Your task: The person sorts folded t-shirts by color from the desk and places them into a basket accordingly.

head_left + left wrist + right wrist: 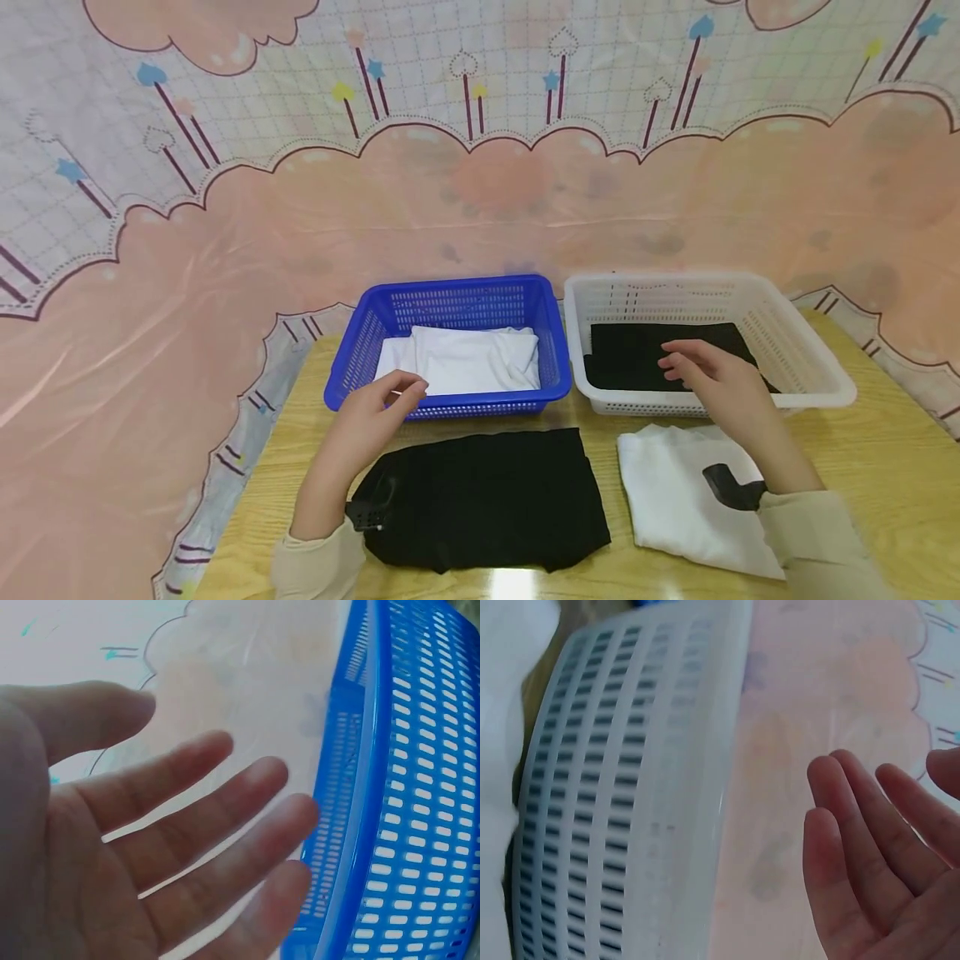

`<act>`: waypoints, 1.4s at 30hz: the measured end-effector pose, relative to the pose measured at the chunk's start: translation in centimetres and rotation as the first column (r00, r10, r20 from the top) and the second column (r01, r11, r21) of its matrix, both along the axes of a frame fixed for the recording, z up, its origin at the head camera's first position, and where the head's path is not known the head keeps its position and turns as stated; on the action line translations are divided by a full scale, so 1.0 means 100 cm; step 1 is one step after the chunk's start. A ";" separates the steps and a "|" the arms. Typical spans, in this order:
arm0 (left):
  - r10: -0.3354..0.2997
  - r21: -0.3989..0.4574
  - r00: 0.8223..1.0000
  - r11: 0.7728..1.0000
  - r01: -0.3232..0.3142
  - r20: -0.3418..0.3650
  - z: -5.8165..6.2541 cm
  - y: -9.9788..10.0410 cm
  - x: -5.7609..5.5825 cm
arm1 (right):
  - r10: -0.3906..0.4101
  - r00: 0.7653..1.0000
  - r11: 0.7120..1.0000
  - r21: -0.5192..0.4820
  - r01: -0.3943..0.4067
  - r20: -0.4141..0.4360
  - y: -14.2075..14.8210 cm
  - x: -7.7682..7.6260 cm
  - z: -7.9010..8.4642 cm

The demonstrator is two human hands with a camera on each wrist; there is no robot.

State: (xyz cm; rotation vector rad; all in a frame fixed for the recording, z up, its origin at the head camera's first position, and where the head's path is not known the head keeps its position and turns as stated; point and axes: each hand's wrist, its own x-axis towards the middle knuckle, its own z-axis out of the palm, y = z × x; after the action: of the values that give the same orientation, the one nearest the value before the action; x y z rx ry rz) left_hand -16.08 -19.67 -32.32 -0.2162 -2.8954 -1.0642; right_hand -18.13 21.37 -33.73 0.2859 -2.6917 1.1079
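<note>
Over the front left rim of the blue basket hovers my left hand, fingers relaxed and holding nothing. White folded cloth lies inside that basket. My right hand is above the front of the white basket, its fingers loosely bent around nothing. Black cloth lies in the white basket. In the left wrist view the left fingers spread beside the blue basket's wall. The right wrist view has the right fingers apart from the white basket's perforated side.
On the wooden table, a black folded cloth lies before the blue basket. A white folded cloth lies before the white basket, partly under the right forearm. A patterned sheet hangs behind and along the left.
</note>
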 end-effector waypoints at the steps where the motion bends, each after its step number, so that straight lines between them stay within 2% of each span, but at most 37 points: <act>1: -0.002 0.007 1.000 1.000 0.002 0.008 0.000 -0.001 0.003 | 0.012 1.000 1.000 -0.012 -0.012 -0.002 -0.002 0.001 -0.001; 11: -0.001 0.083 0.991 0.997 -0.011 0.135 -0.009 -0.014 0.018 | 0.125 0.992 0.982 -0.148 -0.119 0.030 -0.025 0.013 -0.005; 18: -0.011 0.124 0.969 0.992 -0.021 0.247 -0.025 -0.020 0.017 | 0.216 0.967 0.956 -0.232 -0.181 0.136 -0.032 0.016 -0.015; 24: 0.020 0.142 0.956 0.988 -0.064 0.294 -0.037 -0.028 0.016 | 0.259 0.945 0.938 -0.285 -0.197 0.199 -0.037 0.016 -0.022; 29: 0.068 0.109 0.947 0.988 -0.107 0.315 -0.044 -0.036 0.016 | 0.284 0.935 0.933 -0.286 -0.218 0.213 -0.041 0.014 -0.029; 35: 0.115 0.017 0.942 0.992 -0.127 0.314 -0.053 -0.044 0.014 | 0.335 0.900 0.927 -0.268 -0.262 0.279 -0.048 0.013 -0.036; 38: 0.137 -0.018 0.933 0.990 -0.139 0.332 -0.058 -0.047 0.012 | 0.337 0.886 0.936 -0.216 -0.278 0.320 -0.051 0.012 -0.041; 42: 0.168 -0.036 0.913 0.985 -0.167 0.372 -0.064 -0.050 0.012 | 0.316 0.884 0.949 -0.090 -0.304 0.345 -0.056 0.012 -0.048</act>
State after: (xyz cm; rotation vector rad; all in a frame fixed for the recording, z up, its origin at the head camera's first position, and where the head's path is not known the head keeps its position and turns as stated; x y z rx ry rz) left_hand -14.88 -24.66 -38.72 0.2635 -3.1674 -1.1832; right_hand -16.95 15.75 -38.49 0.5803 -3.0136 1.4134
